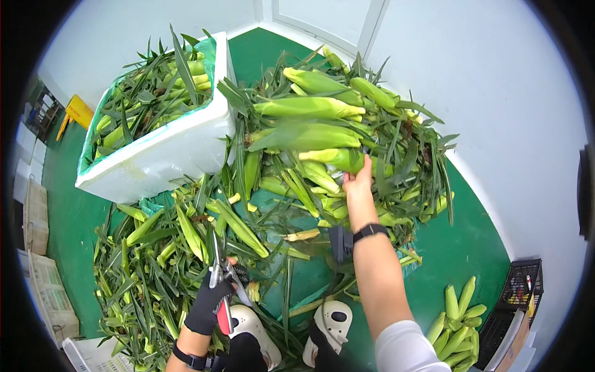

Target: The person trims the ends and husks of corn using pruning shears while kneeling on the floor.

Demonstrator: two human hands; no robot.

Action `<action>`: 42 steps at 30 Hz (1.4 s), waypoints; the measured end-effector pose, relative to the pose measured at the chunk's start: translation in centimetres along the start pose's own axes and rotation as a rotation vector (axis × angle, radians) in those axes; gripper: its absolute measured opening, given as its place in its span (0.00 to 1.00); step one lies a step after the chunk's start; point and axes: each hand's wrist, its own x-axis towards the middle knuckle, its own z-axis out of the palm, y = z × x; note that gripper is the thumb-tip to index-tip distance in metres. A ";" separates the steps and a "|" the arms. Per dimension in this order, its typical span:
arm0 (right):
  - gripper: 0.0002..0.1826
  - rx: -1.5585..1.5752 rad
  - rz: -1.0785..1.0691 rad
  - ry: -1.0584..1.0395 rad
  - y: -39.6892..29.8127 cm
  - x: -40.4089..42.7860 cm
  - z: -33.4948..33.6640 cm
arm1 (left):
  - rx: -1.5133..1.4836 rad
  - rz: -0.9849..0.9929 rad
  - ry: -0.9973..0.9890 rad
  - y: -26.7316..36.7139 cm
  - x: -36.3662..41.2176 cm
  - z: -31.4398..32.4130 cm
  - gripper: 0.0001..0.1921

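My left hand (209, 300), in a black fingerless glove, holds pruning shears (224, 317) with a red handle. Their tip points away from me, over loose green husks (153, 274). My right hand (358, 180) is bare and grips an ear of corn (330, 157) in its husk at the near side of a heap. Its pale end points left. Just beyond it in the heap lie more unhusked ears (307, 136), with long leaves around them. Cut stalk ends and leaf scraps (302, 235) are strewn on the floor between my hands.
A white foam box (162, 156) lined with green plastic stands at left, full of leafy corn. Trimmed ears (458, 337) are piled at lower right beside a black crate (516, 283). White baskets (51, 293) line the left. My white clogs (332, 321) rest amid husks.
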 end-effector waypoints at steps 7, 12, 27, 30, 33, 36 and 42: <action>0.39 -0.671 0.114 -0.630 7.6 -14.3 -10.8 | 0.103 0.084 -0.060 0.8 -0.7 -0.5 0.27; 0.34 -1.304 -0.297 -1.037 4.7 -17.0 -12.5 | 0.645 0.211 -0.204 2.4 -3.1 0.1 0.31; 0.34 -1.884 -0.706 -1.254 3.3 -21.1 -11.6 | 0.600 0.039 0.154 1.8 0.9 -4.0 0.34; 0.34 -1.915 -0.674 -1.197 3.3 -21.0 -10.8 | 0.788 0.041 0.027 3.4 -0.2 -4.1 0.36; 0.34 -1.894 -0.655 -1.204 3.1 -21.1 -10.4 | 0.893 0.118 -0.223 0.2 -0.6 -4.1 0.38; 0.35 -2.020 -0.753 -1.297 2.7 -21.5 -11.2 | 0.851 0.169 -0.291 -0.6 -0.5 -3.1 0.41; 0.35 -2.064 -1.218 -1.397 1.7 -22.3 -11.1 | 0.859 0.172 -0.333 -0.5 -0.5 -2.5 0.38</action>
